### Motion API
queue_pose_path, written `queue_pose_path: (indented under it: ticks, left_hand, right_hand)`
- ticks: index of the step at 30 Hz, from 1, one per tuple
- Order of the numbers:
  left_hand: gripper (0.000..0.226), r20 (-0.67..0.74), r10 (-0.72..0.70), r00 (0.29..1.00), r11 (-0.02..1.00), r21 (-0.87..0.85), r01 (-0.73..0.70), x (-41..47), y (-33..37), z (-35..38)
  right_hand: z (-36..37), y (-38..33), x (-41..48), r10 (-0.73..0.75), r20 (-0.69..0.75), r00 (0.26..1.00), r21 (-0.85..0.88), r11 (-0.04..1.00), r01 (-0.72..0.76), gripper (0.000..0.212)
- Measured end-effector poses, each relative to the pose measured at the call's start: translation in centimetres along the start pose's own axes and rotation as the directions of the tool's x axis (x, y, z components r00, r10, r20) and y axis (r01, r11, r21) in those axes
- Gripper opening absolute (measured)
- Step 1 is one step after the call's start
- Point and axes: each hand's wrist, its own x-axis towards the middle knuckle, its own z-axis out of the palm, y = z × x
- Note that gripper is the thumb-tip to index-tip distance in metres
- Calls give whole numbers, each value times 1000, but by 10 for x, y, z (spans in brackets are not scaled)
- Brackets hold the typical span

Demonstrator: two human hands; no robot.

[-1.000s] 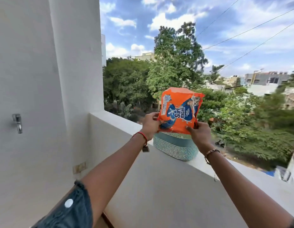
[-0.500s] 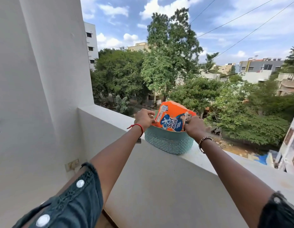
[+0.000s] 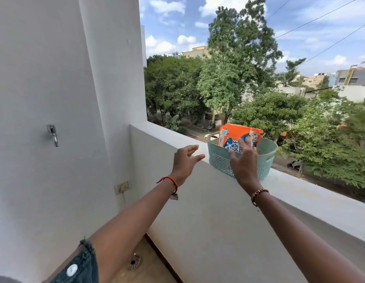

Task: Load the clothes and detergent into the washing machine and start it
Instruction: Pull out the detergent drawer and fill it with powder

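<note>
Orange plastic detergent packet (image 3: 236, 137), held aloft a second ago, now stands inside the teal perforated plastic basket (image 3: 221, 160), left hand (image 3: 184, 163) and right hand (image 3: 244, 164) spread, empty, so detergent looks finished with.

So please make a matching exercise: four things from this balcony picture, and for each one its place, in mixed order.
Things:
1. detergent packet
2. teal basket
3. tap
4. floor drain

Places:
A. on the side wall
B. on the parapet ledge
C. in the floor tiles
D. standing inside the basket

Pairs: 1-D, 2-B, 3-A, 4-C
</note>
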Motion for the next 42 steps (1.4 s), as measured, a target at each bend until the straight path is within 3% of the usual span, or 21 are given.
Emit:
queue_pose_path:
  ticks: [6, 12, 17, 23, 27, 32, 35, 38, 40, 42]
  left_hand:
    - [72, -59, -1, 998, 1000, 31, 3, -94, -27, -85]
    - [82, -200, -133, 971, 990, 23, 141, -219, -77, -199]
    - [82, -340, -264, 903, 961, -17, 275, -336, -109, -287]
    - [86, -529, -273, 804, 915, 116, 387, -454, -134, -363]
    - [92, -608, -292, 738, 873, 146, 465, -513, -149, -398]
    - [101, -665, -383, 641, 782, 136, 608, -572, -175, -418]
    - [91, -700, -463, 544, 724, 55, 688, -586, -188, -424]
    - [69, -785, -475, 397, 650, -8, 760, -588, -197, -427]
    - [53, -821, -449, 353, 617, 1, 787, -586, -199, -428]
    - [39, -834, -429, 346, 618, 9, 786, -584, -201, -430]
  right_hand:
    - [58, -72, -123, -51, 177, 983, 267, 964, 2, 58]
    - [115, -150, -261, -173, 413, 894, 387, 922, 0, 58]
    - [149, -207, -379, -245, 619, 746, 431, 900, -62, 62]
    - [174, -260, -484, -311, 767, 561, 441, 891, -109, 62]
    - [184, -282, -527, -309, 831, 462, 425, 889, -171, 66]
    - [198, -285, -562, -239, 913, 332, 299, 944, -142, 74]
    - [208, -283, -572, -143, 933, 331, 210, 961, -177, 68]
    - [218, -280, -575, -66, 911, 407, 143, 976, -163, 39]
    - [223, -280, -574, -4, 907, 422, 103, 972, -213, 17]
    - [229, -282, -572, 39, 903, 428, 79, 964, -254, 19]
